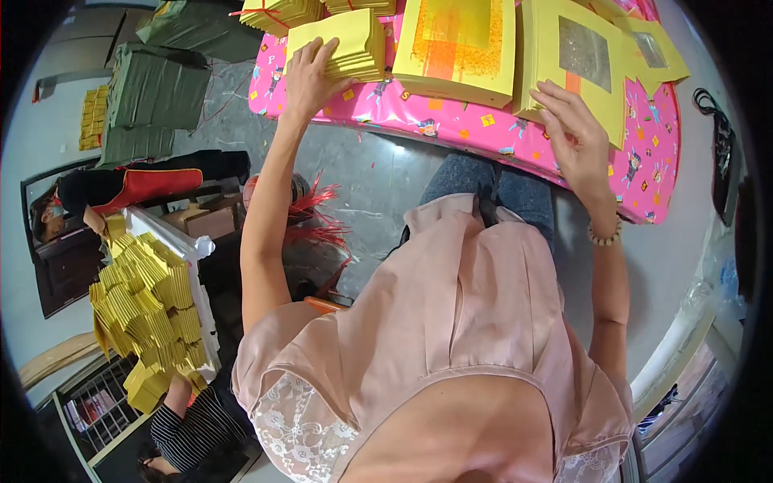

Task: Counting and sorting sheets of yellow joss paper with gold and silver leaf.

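Note:
My left hand is at the left end of a thick stack of plain yellow paper. Its fingers bend over the top and side, with the thumb along the near edge. My right hand touches the near left corner of a yellow paper stack with a silver square on top. Its fingers are stretched out and the thumb is apart from them. Between my hands lies another yellow stack with an orange-and-gold printed middle. All rest on a table with a pink patterned cover.
More tied yellow bundles are at the table's far left. Red plastic strands hang left of me. Further left, two people are beside a table piled with yellow bundles. Large green wrapped bales stand behind.

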A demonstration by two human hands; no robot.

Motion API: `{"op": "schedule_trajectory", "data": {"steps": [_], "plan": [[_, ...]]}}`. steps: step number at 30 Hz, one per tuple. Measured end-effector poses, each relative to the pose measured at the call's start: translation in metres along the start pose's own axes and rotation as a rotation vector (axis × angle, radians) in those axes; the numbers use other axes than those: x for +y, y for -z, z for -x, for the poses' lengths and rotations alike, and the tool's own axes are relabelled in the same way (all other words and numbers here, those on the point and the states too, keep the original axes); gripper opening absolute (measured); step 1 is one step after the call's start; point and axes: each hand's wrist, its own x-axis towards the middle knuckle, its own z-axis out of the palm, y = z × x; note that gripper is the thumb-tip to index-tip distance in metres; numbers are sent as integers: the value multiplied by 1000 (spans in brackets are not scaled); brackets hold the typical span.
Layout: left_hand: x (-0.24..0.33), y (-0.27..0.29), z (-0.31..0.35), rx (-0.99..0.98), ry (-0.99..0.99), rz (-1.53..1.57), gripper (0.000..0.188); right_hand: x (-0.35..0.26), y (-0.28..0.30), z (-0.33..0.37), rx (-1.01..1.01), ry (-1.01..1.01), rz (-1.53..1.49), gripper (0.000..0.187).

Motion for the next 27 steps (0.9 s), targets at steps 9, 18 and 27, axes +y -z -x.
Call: {"op": "schedule_trajectory", "data": {"steps": [9,18,27], "plan": [[2,5,-2,-4,-18,-5,75,3,-3,10,0,-10,22,25],[0,2,0,10,-23,-14,74,5,-4,10,-17,-50,0,24],[1,4,0,14,-20,-10,72,8,-4,11,-16,-53,9,24]]}}
